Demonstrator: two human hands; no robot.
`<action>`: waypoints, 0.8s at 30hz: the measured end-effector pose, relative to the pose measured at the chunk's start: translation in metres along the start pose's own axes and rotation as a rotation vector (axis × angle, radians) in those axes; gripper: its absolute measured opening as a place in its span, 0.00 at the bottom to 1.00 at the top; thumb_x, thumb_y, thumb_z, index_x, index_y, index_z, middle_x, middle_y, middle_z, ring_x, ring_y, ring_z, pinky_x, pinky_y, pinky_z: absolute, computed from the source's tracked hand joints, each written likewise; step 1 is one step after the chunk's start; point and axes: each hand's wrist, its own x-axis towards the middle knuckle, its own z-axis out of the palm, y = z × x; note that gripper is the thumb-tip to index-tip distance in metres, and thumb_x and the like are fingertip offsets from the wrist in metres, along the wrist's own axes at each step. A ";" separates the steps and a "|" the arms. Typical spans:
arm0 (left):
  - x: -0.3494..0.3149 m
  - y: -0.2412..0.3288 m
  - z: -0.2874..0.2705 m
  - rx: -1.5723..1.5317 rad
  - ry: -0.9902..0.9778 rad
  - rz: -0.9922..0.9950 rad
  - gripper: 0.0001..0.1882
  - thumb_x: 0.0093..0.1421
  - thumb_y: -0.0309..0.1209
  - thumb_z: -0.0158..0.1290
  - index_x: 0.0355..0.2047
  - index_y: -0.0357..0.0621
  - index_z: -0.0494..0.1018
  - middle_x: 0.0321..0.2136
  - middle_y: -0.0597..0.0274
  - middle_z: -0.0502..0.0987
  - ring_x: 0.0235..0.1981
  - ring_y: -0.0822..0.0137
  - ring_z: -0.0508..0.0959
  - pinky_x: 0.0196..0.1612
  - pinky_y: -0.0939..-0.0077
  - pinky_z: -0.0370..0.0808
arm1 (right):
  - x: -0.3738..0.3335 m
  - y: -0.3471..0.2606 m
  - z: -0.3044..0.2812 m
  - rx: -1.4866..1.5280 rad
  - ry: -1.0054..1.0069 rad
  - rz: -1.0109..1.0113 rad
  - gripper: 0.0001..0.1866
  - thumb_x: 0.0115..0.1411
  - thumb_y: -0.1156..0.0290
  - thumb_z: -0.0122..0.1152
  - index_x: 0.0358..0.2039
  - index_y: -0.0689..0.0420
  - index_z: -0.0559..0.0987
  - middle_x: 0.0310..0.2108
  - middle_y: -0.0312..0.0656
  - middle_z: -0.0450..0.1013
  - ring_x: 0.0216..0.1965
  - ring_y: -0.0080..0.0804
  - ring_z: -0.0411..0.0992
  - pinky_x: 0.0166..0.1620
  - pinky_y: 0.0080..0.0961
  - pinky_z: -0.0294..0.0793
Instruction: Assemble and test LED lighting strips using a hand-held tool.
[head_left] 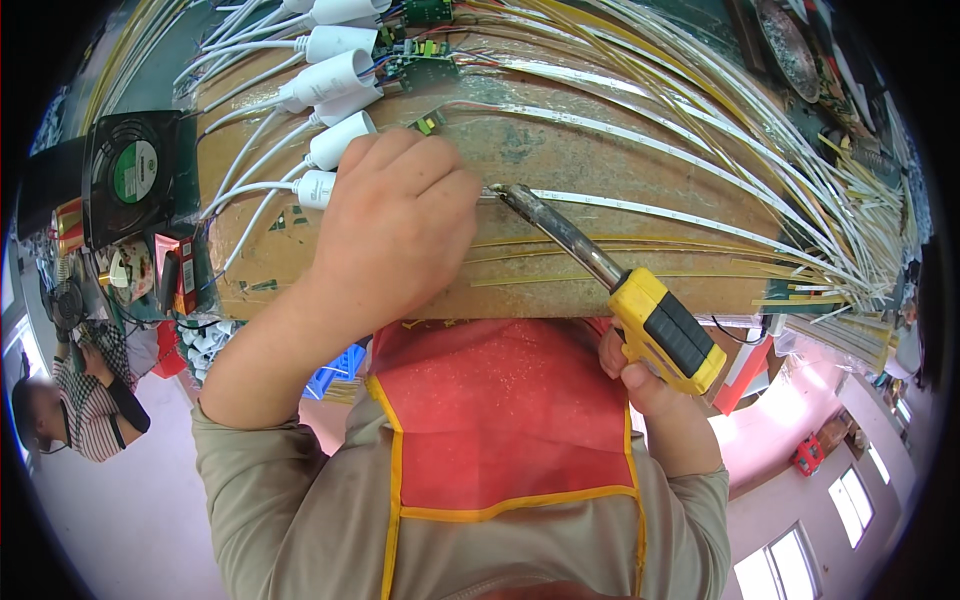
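My right hand (645,375) grips the yellow-and-black handle of a soldering iron (668,325). Its dark tip points left and sits at the near end of a white LED strip (640,207). Just left of that tip, my left hand (400,220) is closed, back of the hand upward; whatever its fingers pinch is hidden under them. Against its left side lies a white plastic socket housing (316,189) with a white cable. Another white housing (342,140) lies just beyond, and a small green circuit board (430,122) shows past my knuckles.
More white housings (335,80) with circuit boards lie in a row farther back. Many LED strips (820,220) fan out to the right. A black fan (132,178) and a red box (175,272) stand at left. Another person (85,400) is at far left.
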 end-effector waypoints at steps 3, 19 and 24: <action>0.001 0.001 -0.001 0.018 -0.020 -0.007 0.08 0.49 0.23 0.62 0.31 0.45 0.79 0.33 0.63 0.77 0.37 0.57 0.77 0.42 0.61 0.73 | 0.000 0.000 0.000 -0.012 0.006 0.012 0.15 0.55 0.65 0.70 0.38 0.58 0.77 0.26 0.38 0.74 0.26 0.31 0.73 0.30 0.28 0.72; 0.001 0.003 -0.003 0.025 -0.038 -0.014 0.08 0.50 0.24 0.62 0.32 0.44 0.79 0.34 0.62 0.78 0.38 0.57 0.77 0.43 0.61 0.72 | 0.000 0.008 -0.007 -0.027 -0.073 -0.043 0.18 0.59 0.57 0.71 0.32 0.58 0.77 0.22 0.38 0.72 0.22 0.29 0.71 0.26 0.27 0.69; 0.000 0.003 -0.003 0.030 -0.048 -0.018 0.08 0.50 0.24 0.62 0.32 0.44 0.79 0.34 0.62 0.78 0.38 0.56 0.77 0.43 0.61 0.72 | 0.003 0.003 0.001 0.090 -0.020 -0.088 0.20 0.62 0.54 0.70 0.28 0.58 0.76 0.20 0.36 0.70 0.21 0.29 0.69 0.25 0.26 0.67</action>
